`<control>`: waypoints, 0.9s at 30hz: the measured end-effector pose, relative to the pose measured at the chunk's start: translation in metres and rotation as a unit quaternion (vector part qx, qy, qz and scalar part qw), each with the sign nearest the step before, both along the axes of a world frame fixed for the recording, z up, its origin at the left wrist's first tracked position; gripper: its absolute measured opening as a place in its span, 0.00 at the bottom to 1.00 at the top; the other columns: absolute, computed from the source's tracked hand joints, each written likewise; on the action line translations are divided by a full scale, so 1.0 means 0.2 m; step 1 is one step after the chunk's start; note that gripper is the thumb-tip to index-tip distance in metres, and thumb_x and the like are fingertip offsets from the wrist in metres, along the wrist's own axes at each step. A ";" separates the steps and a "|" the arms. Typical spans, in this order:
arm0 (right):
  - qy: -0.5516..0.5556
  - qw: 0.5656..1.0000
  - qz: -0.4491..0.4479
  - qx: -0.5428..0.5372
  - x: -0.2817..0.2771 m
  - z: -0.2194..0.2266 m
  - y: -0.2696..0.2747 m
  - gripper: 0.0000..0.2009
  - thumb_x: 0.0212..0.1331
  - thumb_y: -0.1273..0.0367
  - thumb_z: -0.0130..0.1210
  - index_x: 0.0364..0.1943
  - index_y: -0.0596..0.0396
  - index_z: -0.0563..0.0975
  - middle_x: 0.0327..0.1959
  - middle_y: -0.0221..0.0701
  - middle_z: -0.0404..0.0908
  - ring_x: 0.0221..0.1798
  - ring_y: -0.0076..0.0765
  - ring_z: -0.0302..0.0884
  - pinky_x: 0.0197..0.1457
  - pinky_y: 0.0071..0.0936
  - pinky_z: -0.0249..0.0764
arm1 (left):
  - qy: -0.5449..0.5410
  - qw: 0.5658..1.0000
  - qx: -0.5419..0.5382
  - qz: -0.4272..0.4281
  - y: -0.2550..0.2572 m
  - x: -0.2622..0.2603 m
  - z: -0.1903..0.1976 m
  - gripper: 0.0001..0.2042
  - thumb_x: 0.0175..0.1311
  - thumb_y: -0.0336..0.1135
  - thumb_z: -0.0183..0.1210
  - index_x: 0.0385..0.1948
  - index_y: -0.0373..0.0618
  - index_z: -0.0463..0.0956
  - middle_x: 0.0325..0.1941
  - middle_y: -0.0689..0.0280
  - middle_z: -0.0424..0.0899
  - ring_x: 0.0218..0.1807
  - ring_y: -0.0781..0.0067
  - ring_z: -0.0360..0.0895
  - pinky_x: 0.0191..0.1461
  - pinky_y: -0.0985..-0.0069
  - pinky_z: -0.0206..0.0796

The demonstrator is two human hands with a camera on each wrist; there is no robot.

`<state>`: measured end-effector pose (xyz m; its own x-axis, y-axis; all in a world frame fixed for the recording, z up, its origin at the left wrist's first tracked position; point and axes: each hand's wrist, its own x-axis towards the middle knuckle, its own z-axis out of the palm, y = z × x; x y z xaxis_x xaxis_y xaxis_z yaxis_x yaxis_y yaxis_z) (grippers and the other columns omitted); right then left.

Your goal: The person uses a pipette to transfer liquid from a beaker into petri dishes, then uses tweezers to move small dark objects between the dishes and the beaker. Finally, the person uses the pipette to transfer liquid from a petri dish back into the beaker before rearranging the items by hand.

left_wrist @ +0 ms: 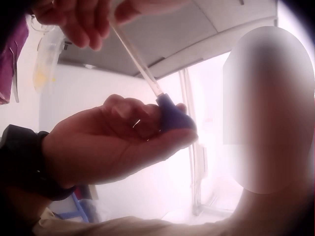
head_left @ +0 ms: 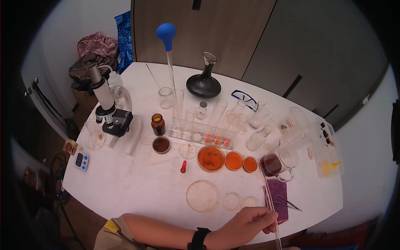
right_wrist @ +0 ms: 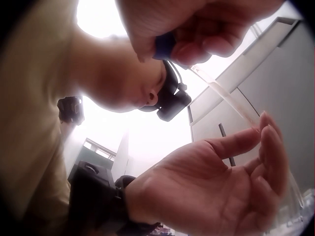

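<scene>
My left hand (head_left: 246, 225) pinches the glass tube of a long pipette (head_left: 268, 191) between thumb and fingers. The tube slants away from me, its far end overlapping the left side of a glass jug of dark red liquid (head_left: 273, 164). In the left wrist view my right hand (left_wrist: 108, 137) grips the pipette's blue rubber bulb (left_wrist: 174, 118); in the head view that hand is almost wholly below the frame. From the right wrist, my left hand (right_wrist: 211, 182) shows at the tube, with the right hand (right_wrist: 206, 29) around the bulb above. Beneath the pipette lies a purple cloth (head_left: 278, 193) with metal tweezers (head_left: 289, 205) on it.
Orange-filled petri dishes (head_left: 211, 158) stand left of the jug, with clear dishes (head_left: 202, 196) nearer me. Behind them are a rack (head_left: 200, 137), bottles and several glass vessels. A microscope (head_left: 110, 104) and a timer (head_left: 81, 161) stand left; a plastic box (head_left: 333, 166) sits right.
</scene>
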<state>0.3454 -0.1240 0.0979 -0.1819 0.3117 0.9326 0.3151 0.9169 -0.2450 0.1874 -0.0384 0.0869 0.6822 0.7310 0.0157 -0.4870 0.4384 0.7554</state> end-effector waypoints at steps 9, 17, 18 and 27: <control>0.049 0.995 0.053 0.066 0.14 0.03 0.15 0.28 0.51 0.58 0.70 0.47 0.65 0.71 0.16 0.32 0.75 0.16 0.32 0.72 0.17 0.28 0.68 | 0.063 0.985 -0.159 -0.025 0.04 0.09 0.03 0.18 0.74 0.51 0.50 0.33 0.46 0.79 0.34 0.73 0.81 0.38 0.83 0.75 0.42 0.82 0.63; 0.040 0.999 0.018 0.005 0.11 0.03 0.20 0.21 0.56 0.63 0.65 0.45 0.67 0.73 0.16 0.35 0.74 0.15 0.34 0.73 0.16 0.30 0.69 | 0.081 0.974 -0.211 -0.001 0.08 0.12 -0.03 0.16 0.72 0.46 0.51 0.34 0.43 0.79 0.36 0.67 0.81 0.41 0.76 0.75 0.49 0.76 0.66; -0.001 1.000 0.000 -0.004 0.11 0.04 0.21 0.17 0.63 0.66 0.59 0.48 0.66 0.73 0.16 0.34 0.73 0.14 0.35 0.73 0.17 0.32 0.73 | 0.072 0.974 -0.212 0.012 0.08 0.12 -0.03 0.16 0.72 0.46 0.51 0.33 0.43 0.78 0.35 0.67 0.81 0.41 0.77 0.74 0.48 0.76 0.66; -0.039 0.980 0.079 -0.181 0.19 0.10 0.21 0.24 0.54 0.60 0.69 0.44 0.67 0.74 0.15 0.35 0.74 0.14 0.33 0.71 0.14 0.27 0.64 | 0.046 0.975 -0.215 0.014 0.12 0.09 -0.02 0.16 0.73 0.45 0.50 0.31 0.44 0.78 0.33 0.68 0.80 0.38 0.78 0.73 0.46 0.77 0.64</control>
